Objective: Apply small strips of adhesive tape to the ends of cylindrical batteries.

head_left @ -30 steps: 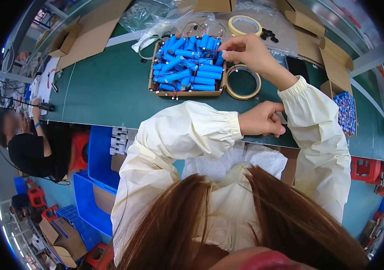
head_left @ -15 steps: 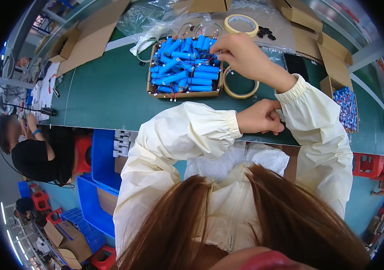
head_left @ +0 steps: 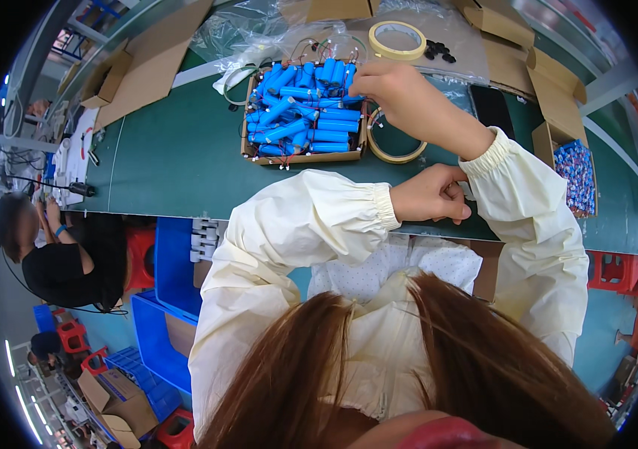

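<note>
Many blue cylindrical batteries [head_left: 281, 111] with thin wires and small white connectors lie heaped in an open cardboard box [head_left: 304, 159] on the green table. My right hand [head_left: 401, 93] reaches over the box's right edge. Its fingers are pinched together against the batteries there, and I cannot make out what sits between the tips. Closer to me, near the table's front edge, my left hand [head_left: 431, 196] is closed with its fingers curled in. Whatever it holds, if anything, is hidden. Between the box and my right wrist lies a roll of yellowish tape [head_left: 397, 157].
Another tape roll [head_left: 397, 41] and small black pieces [head_left: 440, 51] lie at the back on plastic. A black phone [head_left: 491, 111] rests to the right, beside a cardboard box [head_left: 545, 142] of small colourful parts. Blue bins [head_left: 158, 337] stand below at left; a co-worker [head_left: 57, 262] sits beyond.
My right hand has shifted very slightly down at the box's right edge, its fingers drawn closer to the batteries. My left hand stays closed in nearly the same place.
</note>
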`<action>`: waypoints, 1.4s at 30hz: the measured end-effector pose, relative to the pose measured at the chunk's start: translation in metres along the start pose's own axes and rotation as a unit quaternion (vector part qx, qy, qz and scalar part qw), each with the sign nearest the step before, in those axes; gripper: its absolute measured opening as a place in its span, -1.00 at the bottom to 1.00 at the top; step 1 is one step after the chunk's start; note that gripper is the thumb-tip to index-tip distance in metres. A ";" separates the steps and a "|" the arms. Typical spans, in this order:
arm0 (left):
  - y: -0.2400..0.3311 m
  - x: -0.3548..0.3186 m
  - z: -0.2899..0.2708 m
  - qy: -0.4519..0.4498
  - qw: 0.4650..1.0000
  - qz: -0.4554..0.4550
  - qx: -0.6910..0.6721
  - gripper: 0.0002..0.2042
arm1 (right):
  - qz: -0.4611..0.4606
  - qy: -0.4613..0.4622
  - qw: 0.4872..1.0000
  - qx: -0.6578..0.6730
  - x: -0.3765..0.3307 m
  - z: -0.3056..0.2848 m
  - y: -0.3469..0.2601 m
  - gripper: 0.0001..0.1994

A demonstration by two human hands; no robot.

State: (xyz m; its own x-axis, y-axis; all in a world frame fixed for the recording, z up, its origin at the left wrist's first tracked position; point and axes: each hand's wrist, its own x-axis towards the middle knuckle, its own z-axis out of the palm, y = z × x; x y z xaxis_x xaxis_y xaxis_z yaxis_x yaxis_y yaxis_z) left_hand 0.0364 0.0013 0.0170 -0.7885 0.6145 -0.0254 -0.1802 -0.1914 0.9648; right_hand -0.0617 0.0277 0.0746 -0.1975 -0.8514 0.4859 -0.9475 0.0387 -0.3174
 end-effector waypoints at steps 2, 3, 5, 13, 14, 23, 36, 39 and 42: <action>0.000 -0.001 0.001 0.003 1.000 0.001 -0.009 -0.70 | -0.005 -0.002 1.000 -0.006 -0.003 -0.001 0.000 -0.80; 0.000 0.000 0.001 0.002 1.000 0.000 -0.009 -0.70 | -0.004 -0.001 1.000 -0.006 -0.004 -0.002 0.000 -0.80; -0.001 0.000 0.001 -0.011 1.000 -0.001 -0.020 -0.68 | 0.017 -0.009 1.000 0.018 -0.007 -0.002 -0.002 -0.80; -0.007 0.001 -0.002 0.004 1.000 -0.008 -0.013 -0.73 | 0.015 -0.062 0.990 -0.125 -0.003 -0.005 -0.018 -0.75; -0.009 0.003 -0.001 0.017 1.000 0.006 -0.010 -0.73 | 0.002 -0.068 0.984 -0.163 -0.001 -0.005 -0.019 -0.76; -0.017 0.006 -0.001 0.018 0.999 0.025 -0.010 -0.74 | -0.091 -0.117 0.957 -0.249 0.008 -0.003 -0.021 -0.86; -0.008 0.004 0.000 -0.007 1.000 0.021 -0.019 -0.58 | -0.009 -0.125 0.992 -0.020 0.006 -0.005 0.007 -0.66; -0.001 0.002 0.001 -0.008 1.000 0.008 -0.016 -0.58 | -0.040 -0.063 0.997 -0.022 0.000 -0.011 0.008 -0.68; 0.009 0.000 0.003 -0.024 1.000 0.000 0.004 -0.58 | -0.047 -0.032 0.997 -0.043 -0.006 -0.034 0.002 -0.70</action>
State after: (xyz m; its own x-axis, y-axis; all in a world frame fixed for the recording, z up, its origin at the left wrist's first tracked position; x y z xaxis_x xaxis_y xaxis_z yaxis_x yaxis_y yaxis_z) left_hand 0.0366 0.0021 0.0260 -0.7594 0.6505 -0.0135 -0.1754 -0.1847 0.9670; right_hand -0.0709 0.0502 0.0986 -0.0938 -0.8850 0.4561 -0.9795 -0.0001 -0.2016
